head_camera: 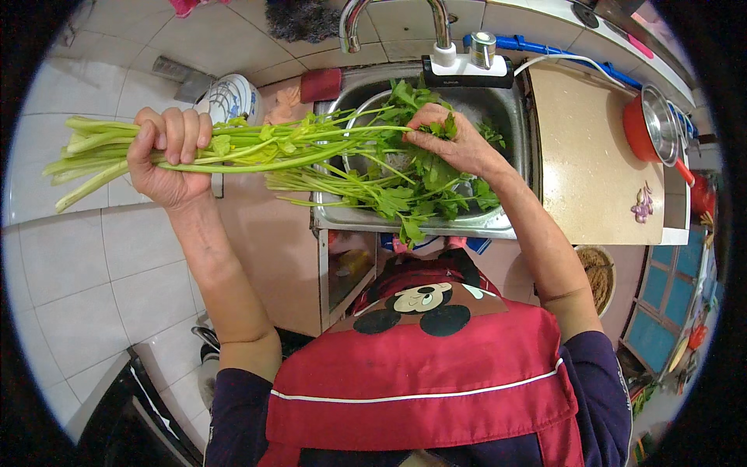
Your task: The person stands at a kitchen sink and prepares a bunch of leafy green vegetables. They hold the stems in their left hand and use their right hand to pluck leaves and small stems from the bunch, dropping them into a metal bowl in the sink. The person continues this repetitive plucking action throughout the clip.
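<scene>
My left hand point(172, 154) is wrapped around a bunch of celery stalks point(257, 146), with the thick pale ends sticking out to the left. The stalks reach rightward over the steel sink point(338, 219). At their leafy end, my right hand point(452, 140) pinches a stem and its green leaves between thumb and fingers. More celery point(350, 192) lies across the sink's left rim, leaves toward the middle. Beneath the leaves sits a round metal basin point(353, 119), partly hidden.
A chrome faucet point(440, 29) stands behind the sink. On the right counter point(589, 146) are a red-handled pan point(642, 128) and several purplish cloves point(643, 204). Patterned bowls point(239, 96) and a dark red cloth point(321, 85) are at the back left. Below right stands a tub point(601, 274).
</scene>
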### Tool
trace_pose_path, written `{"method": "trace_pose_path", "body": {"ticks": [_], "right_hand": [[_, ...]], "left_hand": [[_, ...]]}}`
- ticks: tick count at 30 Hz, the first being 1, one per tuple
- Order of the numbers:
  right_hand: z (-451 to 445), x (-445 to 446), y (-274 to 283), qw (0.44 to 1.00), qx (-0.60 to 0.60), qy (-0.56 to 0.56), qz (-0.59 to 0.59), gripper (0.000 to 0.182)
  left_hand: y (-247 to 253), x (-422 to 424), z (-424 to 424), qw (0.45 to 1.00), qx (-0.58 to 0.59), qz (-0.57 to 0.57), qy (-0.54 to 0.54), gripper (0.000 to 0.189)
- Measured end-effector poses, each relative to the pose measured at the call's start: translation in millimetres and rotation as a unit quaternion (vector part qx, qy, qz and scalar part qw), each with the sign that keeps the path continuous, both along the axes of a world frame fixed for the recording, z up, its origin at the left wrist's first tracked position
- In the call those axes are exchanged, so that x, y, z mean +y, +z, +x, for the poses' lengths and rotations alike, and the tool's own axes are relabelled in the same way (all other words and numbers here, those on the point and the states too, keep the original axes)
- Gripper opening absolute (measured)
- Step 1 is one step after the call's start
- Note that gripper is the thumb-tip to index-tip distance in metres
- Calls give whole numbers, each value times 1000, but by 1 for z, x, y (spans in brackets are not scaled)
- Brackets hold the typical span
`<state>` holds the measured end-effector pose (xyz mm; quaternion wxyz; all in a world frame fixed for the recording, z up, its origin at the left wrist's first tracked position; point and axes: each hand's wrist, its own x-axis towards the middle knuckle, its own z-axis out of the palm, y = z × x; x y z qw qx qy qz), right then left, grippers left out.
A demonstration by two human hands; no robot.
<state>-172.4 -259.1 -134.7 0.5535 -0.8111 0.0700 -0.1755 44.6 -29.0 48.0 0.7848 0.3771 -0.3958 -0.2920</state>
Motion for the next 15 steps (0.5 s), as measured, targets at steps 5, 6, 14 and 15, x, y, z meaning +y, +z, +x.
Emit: {"method": "trace_pose_path", "body": {"ticks": [5, 6, 14, 15], "right_hand": [[1, 11, -7, 992, 33, -65, -100, 21], [0, 15, -7, 986, 42, -70, -146, 22], [-11, 12, -24, 983, -12, -74, -168, 33], [-15, 9, -27, 985, -8, -69, -157, 32]], "left_hand": [[-9, -5, -3, 1000, 13, 5, 13, 28], [-10, -6, -4, 1000, 20, 7, 16, 28], [-22, 0, -3, 997, 47, 10, 56, 26], [-22, 4, 1, 997, 53, 5, 59, 26]]}}
